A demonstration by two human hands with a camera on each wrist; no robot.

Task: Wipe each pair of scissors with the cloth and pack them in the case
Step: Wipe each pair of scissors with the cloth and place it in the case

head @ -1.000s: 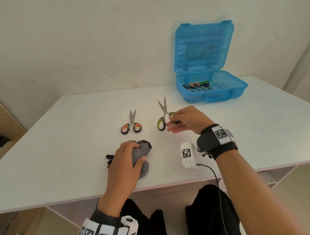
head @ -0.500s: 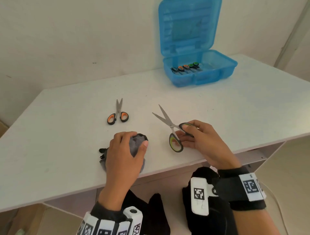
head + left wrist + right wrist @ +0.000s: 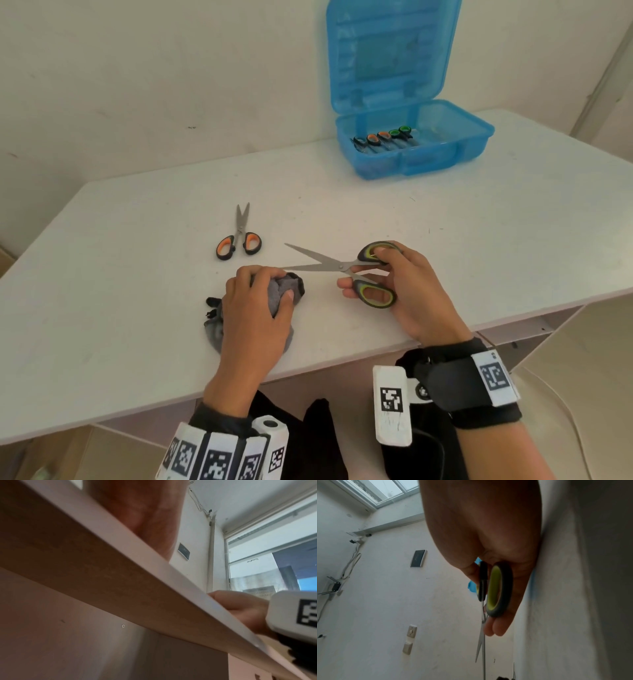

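Swung green-handled scissors [image 3: 346, 270] blades-open toward cloth [image 3: 286, 291], right hand [image 3: 407, 291] grasping handles, left hand [image 3: 255, 308] clutching cloth; wiping imminent.

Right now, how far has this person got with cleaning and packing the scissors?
Several pairs already lie in the blue case. The right hand holds the green-handled scissors with blades spread, beside the grey cloth that the left hand grips. The orange-handled scissors wait on the table, unpacked.
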